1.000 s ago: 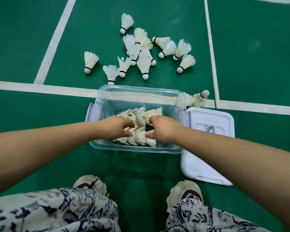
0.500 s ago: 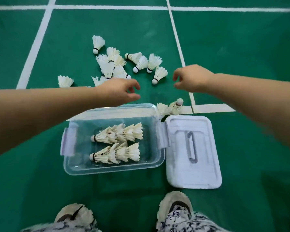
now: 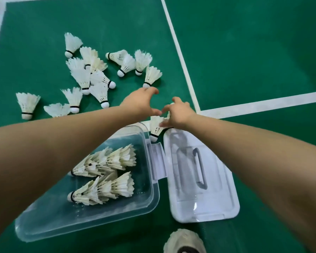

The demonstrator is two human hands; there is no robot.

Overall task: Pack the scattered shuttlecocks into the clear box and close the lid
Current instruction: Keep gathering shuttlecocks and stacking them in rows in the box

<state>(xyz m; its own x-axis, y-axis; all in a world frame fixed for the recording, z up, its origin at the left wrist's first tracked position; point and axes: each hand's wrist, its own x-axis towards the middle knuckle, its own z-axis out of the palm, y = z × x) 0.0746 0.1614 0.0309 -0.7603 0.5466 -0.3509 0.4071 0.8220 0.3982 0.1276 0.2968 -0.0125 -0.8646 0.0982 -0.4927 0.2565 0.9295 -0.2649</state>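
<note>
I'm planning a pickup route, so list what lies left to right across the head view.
Lone shuttlecock → stacked shuttlecocks in the clear box → box latch → lid handle. The hands and the loose pile overlap, so they are left out.

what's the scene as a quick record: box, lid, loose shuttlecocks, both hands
clear box: open, holds two nested stacks
lid: off, flat on court, right of box
loose shuttlecocks: scattered beyond box
left hand: open, empty, near one loose shuttlecock
right hand: on corner shuttlecock; grip unclear
</note>
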